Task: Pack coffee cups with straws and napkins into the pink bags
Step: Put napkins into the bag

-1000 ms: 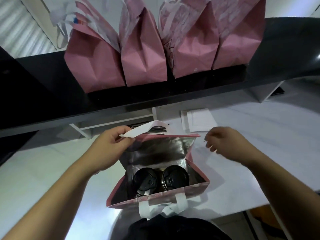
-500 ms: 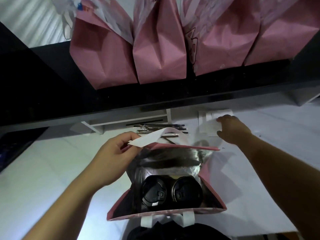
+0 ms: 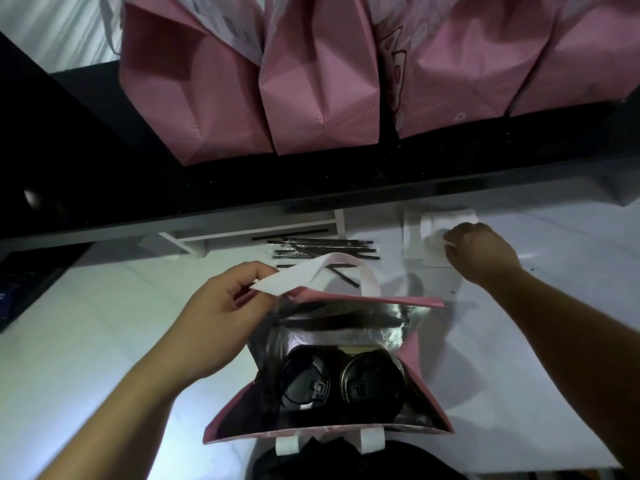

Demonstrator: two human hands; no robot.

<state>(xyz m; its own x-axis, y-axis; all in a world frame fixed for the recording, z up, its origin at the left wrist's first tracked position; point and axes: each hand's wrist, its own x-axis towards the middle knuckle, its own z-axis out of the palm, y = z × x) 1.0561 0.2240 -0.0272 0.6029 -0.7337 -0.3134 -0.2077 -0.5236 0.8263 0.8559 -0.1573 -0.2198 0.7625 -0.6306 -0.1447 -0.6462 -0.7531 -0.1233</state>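
An open pink bag (image 3: 424,368) with a silver lining stands on the white table in front of me. Two coffee cups with black lids (image 3: 304,382) (image 3: 372,381) sit side by side inside it. My left hand (image 3: 221,317) pinches the bag's far white handle (image 3: 311,273) and holds the mouth open. My right hand (image 3: 479,251) rests on the stack of white napkins (image 3: 415,233) behind the bag, its fingers curled on the top napkin's edge. Black wrapped straws (image 3: 322,249) lie in a pile behind the bag.
A black shelf (image 3: 311,181) runs across above the table, with several pink bags (image 3: 318,98) standing on it. A white rack (image 3: 249,230) sits under the shelf beside the straws. A dark object (image 3: 20,282) lies at the far left.
My right hand moved from beside the bag's mouth back to the napkin stack and now curls on the top napkin. My left hand kept hold of the handle.
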